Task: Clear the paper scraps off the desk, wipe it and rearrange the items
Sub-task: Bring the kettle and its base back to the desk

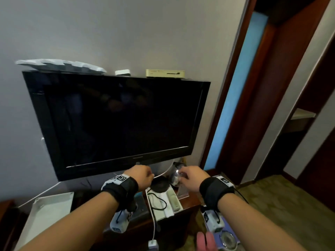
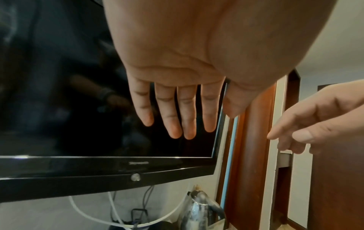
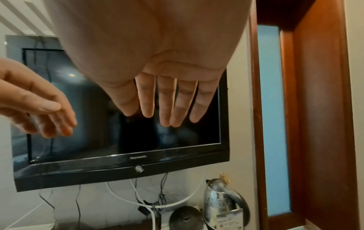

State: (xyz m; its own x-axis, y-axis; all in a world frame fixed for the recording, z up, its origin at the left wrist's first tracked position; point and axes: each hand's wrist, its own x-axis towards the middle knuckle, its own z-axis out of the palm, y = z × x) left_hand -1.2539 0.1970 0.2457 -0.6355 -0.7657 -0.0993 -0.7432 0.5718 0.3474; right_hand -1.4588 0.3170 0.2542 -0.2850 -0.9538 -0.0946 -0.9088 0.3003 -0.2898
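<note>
Grey wall carries a black television (image 1: 116, 124); beneath it stands the wooden desk (image 1: 192, 201), bearing a white tray (image 1: 161, 214) with remotes (image 1: 173, 200), a black kettle base (image 1: 160, 184) and an electric kettle (image 3: 222, 200) at its right end. Left hand (image 1: 143, 176) and right hand (image 1: 192, 178) hover side by side above these items, fingers extended, both released, holding nothing.

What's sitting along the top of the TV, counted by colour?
White: 2 (jagged sheet, small box)
Beige: 1 (flat box)
Total: 3
</note>
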